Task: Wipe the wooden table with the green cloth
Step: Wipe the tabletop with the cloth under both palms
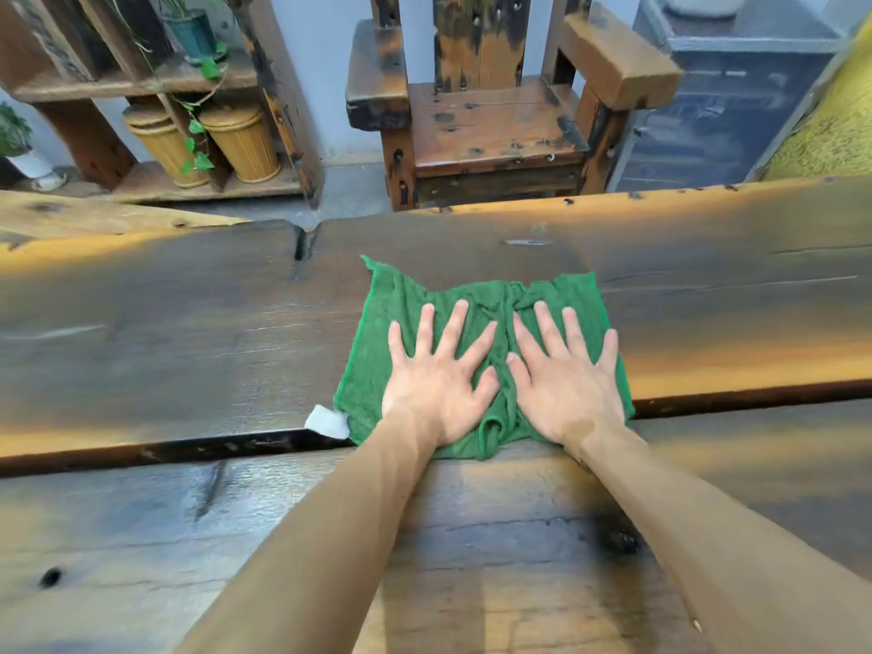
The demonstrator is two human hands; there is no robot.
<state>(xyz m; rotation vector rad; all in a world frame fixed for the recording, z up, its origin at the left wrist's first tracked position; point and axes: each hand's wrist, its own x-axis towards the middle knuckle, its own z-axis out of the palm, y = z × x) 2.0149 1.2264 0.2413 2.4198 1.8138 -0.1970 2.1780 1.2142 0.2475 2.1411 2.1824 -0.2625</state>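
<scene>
Green terry cloth [401, 323] rumpled under flat hands.

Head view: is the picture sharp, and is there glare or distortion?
Head view: hands and green cloth sharp; wooden table edges bow from the wide lens; soft sheen on the near plank; lower corners slightly blurred.

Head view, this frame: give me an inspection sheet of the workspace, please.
Surface: dark wooden table of rough slabs with a seam between them.
Job's things: green cloth spread flat, bunched in the middle, white tag at its near left corner.
Clutter: nothing seen.
Hands: left hand and right hand pressed flat on the cloth, fingers spread.
Cables: nothing seen.
Surroundings: wooden chair, shelf with baskets and plants.
</scene>
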